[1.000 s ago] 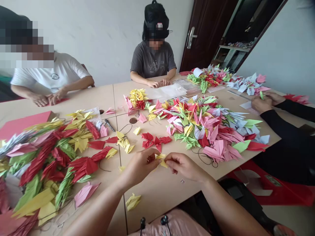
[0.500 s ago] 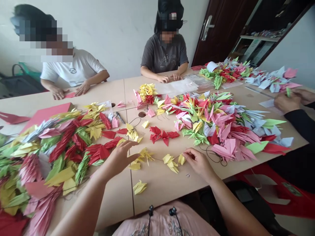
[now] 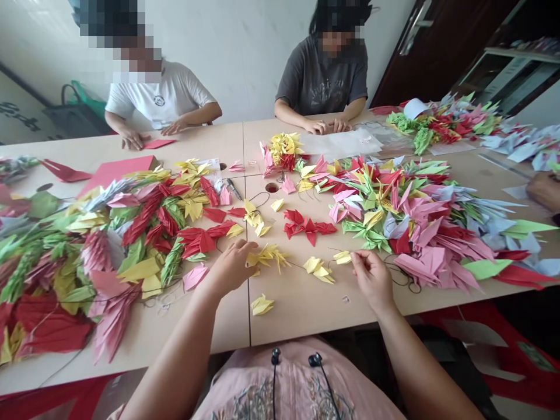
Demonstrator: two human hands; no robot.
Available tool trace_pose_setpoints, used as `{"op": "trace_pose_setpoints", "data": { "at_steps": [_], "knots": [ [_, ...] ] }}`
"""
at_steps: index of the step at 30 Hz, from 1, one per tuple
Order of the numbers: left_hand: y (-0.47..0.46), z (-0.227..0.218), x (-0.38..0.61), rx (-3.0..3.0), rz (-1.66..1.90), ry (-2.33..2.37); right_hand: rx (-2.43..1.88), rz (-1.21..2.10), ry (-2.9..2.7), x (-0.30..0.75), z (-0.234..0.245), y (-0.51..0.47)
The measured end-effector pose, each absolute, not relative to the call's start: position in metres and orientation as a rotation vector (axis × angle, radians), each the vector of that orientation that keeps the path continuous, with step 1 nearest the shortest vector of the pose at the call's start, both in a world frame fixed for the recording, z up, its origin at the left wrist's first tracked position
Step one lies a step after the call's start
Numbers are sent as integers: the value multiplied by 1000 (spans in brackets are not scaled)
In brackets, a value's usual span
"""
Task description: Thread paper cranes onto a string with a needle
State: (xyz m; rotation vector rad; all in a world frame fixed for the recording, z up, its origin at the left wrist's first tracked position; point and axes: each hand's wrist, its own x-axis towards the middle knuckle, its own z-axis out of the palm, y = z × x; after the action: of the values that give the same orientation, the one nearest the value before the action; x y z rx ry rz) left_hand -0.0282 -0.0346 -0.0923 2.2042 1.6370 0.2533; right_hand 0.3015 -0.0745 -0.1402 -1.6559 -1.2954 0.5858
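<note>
My left hand rests on the wooden table with its fingers closed on a bunch of yellow folded paper cranes. A thin dark thread runs from that bunch to the right through more yellow cranes. My right hand pinches the thread's other end beside a small yellow crane. The thread lies stretched between both hands, low over the table. One loose yellow crane lies nearer to me, and red cranes lie just beyond the thread.
A big heap of strung coloured cranes fills the left, and another heap the right. Two people sit across the table, their hands on paper. Another person's hand shows at the right edge. A pen and a red sheet lie mid-left.
My hands were together over one yellow crane; they have moved apart and lowered, drawing the thread of yellow cranes out along the table. The view has swung left and down.
</note>
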Motion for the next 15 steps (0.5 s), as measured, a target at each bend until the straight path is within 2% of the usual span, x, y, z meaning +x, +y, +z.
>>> {"op": "trace_pose_setpoints", "data": {
  "at_steps": [6, 11, 15],
  "knots": [
    [-52, -103, -31, 2137, 568, 1867, -1679, 551, -1333, 300, -142, -76],
    [-80, -121, -27, 2074, 729, 1880, -1700, 534, -1364, 300, -142, -77],
    [-85, -102, -52, 2038, 796, 1821, -1716, 523, -1367, 299, -141, -77]
  ]
}}
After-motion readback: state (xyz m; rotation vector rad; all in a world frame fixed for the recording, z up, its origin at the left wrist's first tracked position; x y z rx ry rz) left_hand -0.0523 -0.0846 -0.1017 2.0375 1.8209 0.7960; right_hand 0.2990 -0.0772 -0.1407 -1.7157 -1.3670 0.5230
